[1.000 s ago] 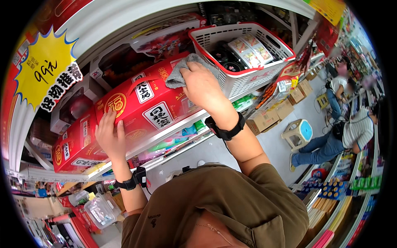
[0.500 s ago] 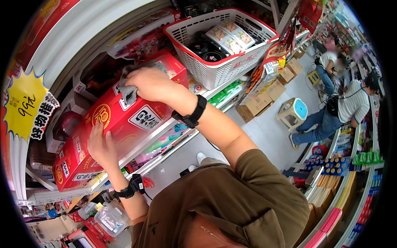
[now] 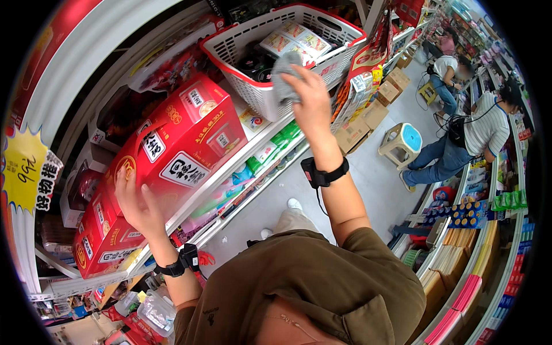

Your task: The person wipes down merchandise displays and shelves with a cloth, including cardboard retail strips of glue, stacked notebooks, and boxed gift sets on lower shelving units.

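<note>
A crumpled grey cloth (image 3: 286,80) is gripped in my right hand (image 3: 313,106), raised in front of the near side of a white basket with a red rim (image 3: 261,86). My left hand (image 3: 140,208) is slightly blurred, its fingers spread against a big red gift box (image 3: 198,135) on the shelf. A second red box (image 3: 106,233) sits to the left, lower down beside that hand. Black goods and a white patterned pack (image 3: 296,40) lie in the basket.
A white shelf edge (image 3: 270,135) runs diagonally below the boxes, with green packets (image 3: 275,144) on the level beneath. In the aisle stand a stool with a blue seat (image 3: 401,144), cardboard boxes (image 3: 353,132) and people, one in a striped shirt (image 3: 491,129). A yellow starburst sign (image 3: 23,167) hangs at left.
My right hand has lifted the cloth off the top of the red box and carried it right to the basket. The left hand stays at the box, barely shifted.
</note>
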`<state>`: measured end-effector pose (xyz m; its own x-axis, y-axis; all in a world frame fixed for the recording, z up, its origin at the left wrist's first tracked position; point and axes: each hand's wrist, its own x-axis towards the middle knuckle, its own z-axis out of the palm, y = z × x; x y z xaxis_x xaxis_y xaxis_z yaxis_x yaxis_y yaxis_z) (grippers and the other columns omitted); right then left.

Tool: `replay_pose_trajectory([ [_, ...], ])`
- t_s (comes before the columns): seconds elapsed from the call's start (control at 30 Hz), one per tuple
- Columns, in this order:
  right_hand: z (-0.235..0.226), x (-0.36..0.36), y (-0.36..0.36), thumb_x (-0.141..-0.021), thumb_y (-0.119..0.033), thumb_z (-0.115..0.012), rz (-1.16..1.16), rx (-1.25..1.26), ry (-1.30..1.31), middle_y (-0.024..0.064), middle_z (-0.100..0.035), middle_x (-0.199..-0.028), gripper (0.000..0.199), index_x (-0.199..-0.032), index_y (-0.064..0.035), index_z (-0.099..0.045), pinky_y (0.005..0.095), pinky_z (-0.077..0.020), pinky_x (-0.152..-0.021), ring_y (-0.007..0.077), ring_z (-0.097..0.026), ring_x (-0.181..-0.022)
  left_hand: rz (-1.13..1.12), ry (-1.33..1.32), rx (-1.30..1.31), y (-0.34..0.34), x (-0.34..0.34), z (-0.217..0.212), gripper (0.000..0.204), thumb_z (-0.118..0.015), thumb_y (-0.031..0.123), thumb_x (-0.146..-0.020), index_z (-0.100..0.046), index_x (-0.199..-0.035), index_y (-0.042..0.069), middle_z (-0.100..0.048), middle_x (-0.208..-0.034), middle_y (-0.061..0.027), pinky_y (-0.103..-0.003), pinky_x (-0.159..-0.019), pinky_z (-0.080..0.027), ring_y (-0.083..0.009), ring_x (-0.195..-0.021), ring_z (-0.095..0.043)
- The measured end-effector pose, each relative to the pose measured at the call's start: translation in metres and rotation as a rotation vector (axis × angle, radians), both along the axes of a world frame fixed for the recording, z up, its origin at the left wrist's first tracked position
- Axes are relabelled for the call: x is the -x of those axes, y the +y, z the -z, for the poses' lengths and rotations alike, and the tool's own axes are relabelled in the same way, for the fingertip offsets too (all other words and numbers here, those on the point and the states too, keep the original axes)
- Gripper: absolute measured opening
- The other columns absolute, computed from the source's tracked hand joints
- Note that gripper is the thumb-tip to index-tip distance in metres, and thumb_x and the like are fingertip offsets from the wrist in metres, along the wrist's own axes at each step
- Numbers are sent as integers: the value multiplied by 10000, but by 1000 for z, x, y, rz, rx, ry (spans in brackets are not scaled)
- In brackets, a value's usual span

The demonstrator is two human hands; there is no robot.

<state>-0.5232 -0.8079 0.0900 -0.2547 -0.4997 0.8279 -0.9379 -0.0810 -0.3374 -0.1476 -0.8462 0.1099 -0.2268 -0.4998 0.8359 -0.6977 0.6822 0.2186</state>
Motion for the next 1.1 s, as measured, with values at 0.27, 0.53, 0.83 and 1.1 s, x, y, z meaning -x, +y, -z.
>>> replay_pose_trajectory([
  [0.27, 10, 68, 7, -600, 107, -570, -111, 19, -141, 115, -573, -1236, 544, -1097, -102, -648, 383, -452, -943, 346, -522, -1138, 272, 27, -186, 0, 128, -1, 353, -579, -67, -759, -649, -1089, 36, -610, -1192, -132, -381, -971, -435, -302, -1102, -579],
  [0.53, 0, 196, 18, -612, 69, -554, 8, 82, -196, 113, -637, -1064, 414, -972, -89, -685, 378, -469, -879, 312, -582, -1025, 383, -93, -221, -23, 261, -11, 369, -656, 24, -748, -646, -1113, 71, -597, -1214, -115, -466, -1010, -392, -322, -1169, -534],
  [0.83, -35, 258, -43, -687, -91, -624, -229, 179, -175, 152, -621, -1017, 292, -962, 8, -620, 385, -474, -821, 349, -587, -922, 166, -76, -185, -28, 311, 8, 240, -725, 173, -735, -673, -946, 70, -649, -1000, -69, -515, -1013, -337, -279, -1020, -566],
  [1.1, -24, 277, -36, -589, -86, -697, -352, -48, 172, 100, -626, -1040, 319, -899, -49, -630, 407, -470, -829, 314, -581, -957, 111, -25, -150, -28, 313, 15, 218, -733, 163, -707, -678, -897, 71, -641, -946, -62, -505, -1004, -342, -290, -996, -563],
])
